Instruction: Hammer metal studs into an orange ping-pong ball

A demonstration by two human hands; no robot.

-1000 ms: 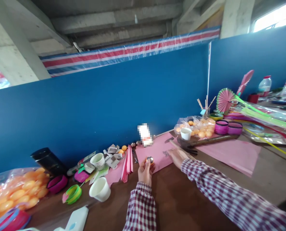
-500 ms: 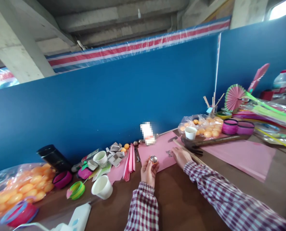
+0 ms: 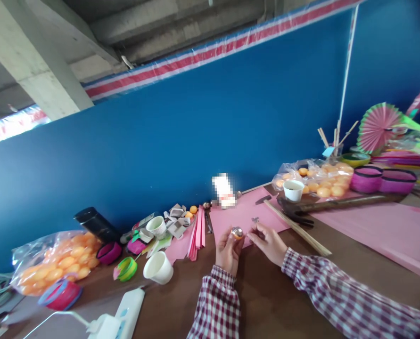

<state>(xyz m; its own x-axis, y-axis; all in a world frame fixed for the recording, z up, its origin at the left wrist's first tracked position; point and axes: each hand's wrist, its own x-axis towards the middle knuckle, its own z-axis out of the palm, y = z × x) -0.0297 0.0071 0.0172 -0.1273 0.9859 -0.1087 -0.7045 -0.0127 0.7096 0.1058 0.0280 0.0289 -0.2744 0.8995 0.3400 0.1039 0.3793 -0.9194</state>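
Observation:
My left hand (image 3: 227, 254) grips a small ball (image 3: 237, 232) between thumb and fingers. Its upper side is shiny silver and a little orange shows at the lower edge. Just to its right, my right hand (image 3: 270, 246) has thumb and forefinger pinched together near the ball; anything between the fingertips is too small to make out. A little heap of grey metallic bits (image 3: 255, 220) lies beyond these fingers on pink paper (image 3: 227, 217). Right of the heap rests a hammer (image 3: 296, 227) with a pale wooden handle.
A larger dark-headed hammer (image 3: 323, 205) lies behind. Bags of orange balls (image 3: 66, 261) stand at both sides. White cups (image 3: 158, 268), pink paper strips (image 3: 196, 235) and a power strip (image 3: 130, 308) are at left. A blue partition (image 3: 181, 141) closes the back.
My right hand has moved from the metallic bits toward the ball, its fingertips now pinched. The left hand still holds the ball. The view has turned slightly.

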